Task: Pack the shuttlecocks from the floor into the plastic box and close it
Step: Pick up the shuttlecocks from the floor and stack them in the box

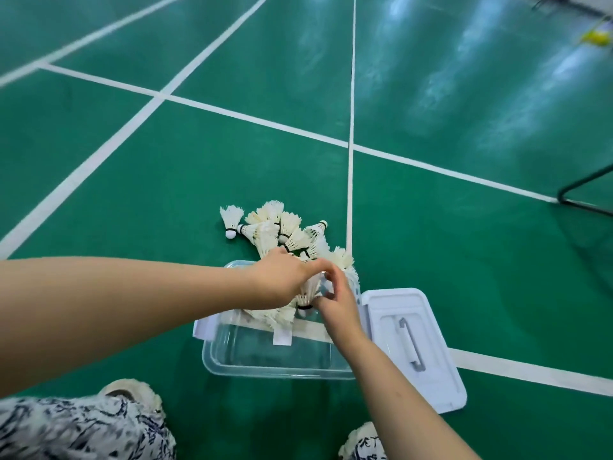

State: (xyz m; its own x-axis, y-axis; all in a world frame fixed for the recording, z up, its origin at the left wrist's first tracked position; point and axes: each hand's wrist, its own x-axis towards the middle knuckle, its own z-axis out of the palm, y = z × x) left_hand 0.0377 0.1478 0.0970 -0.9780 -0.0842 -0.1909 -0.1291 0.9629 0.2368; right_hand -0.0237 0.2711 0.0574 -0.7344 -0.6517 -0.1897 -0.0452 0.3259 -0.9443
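White feather shuttlecocks with black-banded cork tips are heaped on the green floor right behind the clear plastic box, a few already inside its far end. Left hand is closed around one shuttlecock over the box, right hand pinching at it too. The white lid lies flat beside the box.
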